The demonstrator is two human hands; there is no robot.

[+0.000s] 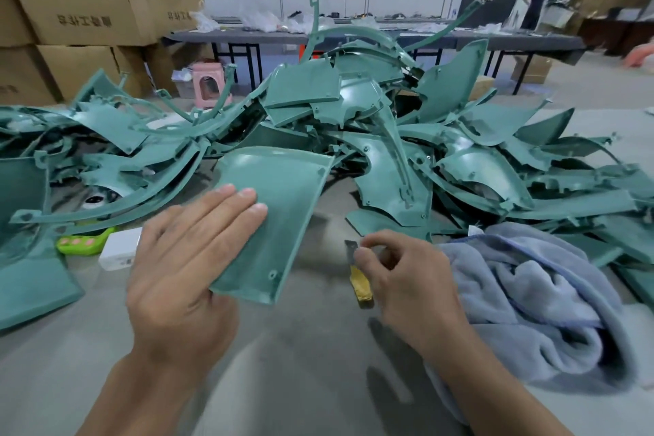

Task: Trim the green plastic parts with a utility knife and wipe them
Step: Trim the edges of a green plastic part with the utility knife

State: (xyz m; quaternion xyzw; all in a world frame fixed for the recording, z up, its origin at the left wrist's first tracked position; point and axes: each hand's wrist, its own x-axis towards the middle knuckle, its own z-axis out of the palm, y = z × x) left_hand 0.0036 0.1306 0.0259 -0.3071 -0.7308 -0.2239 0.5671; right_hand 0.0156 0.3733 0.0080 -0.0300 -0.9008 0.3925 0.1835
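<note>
A curved green plastic panel (279, 216) is tilted up over the grey table, its far edge toward the pile. My left hand (184, 258) holds it from the left, fingers lying across its near surface and the thumb hidden under it. My right hand (400, 276) pinches a yellow utility knife (359, 285) just right of the panel's lower edge; the short blade points up and away and is clear of the panel. A large heap of green plastic parts (354, 124) covers the table behind. A blue-grey towel (538, 297) lies bunched at the right.
A small white box (118, 253) and a lime-green object with pink buttons (83, 241) sit left of my left hand. Cardboard boxes (88, 11) are stacked at the far left, a long bench (354, 35) stands behind, and a person (536, 2) stands far right.
</note>
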